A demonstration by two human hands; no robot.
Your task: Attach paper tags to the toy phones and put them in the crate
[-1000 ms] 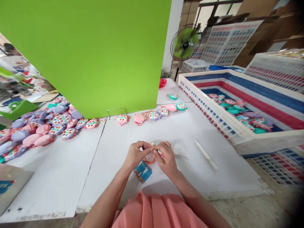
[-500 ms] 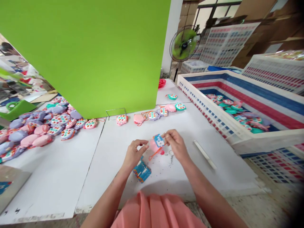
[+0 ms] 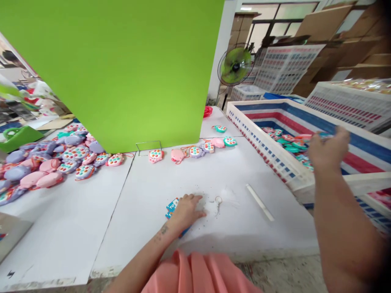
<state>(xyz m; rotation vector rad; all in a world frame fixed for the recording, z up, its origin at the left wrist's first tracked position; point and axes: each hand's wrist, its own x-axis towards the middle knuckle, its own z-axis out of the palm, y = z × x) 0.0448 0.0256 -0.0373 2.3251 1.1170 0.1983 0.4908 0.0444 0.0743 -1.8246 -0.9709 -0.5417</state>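
My left hand point(image 3: 187, 209) lies over a small stack of blue printed cards point(image 3: 171, 206) on the white table, its fingers spread and partly covering them. Just right of its fingertips are a bunch of thin white strands point(image 3: 229, 196) and a small ring point(image 3: 218, 199). My right hand point(image 3: 328, 150) is stretched out over the big white crate point(image 3: 265, 151), blurred by motion. Beside its fingers a bit of blue card point(image 3: 324, 134) and a pink shape show above the pile of toys point(image 3: 287, 138); whether the fingers grip them is unclear.
Pink, purple and green toys with coloured dots form a heap point(image 3: 73, 152) on the left. Several more toys point(image 3: 195, 151) stand in a row below the green panel point(image 3: 146, 73). A white strip point(image 3: 259, 202) lies on the table. A fan point(image 3: 236, 67) stands behind.
Both hands were together at a toy with an orange loop; then my right hand lifted the pink toy with its blue card and carried it right, over the crate. My left hand moved down onto the cards.
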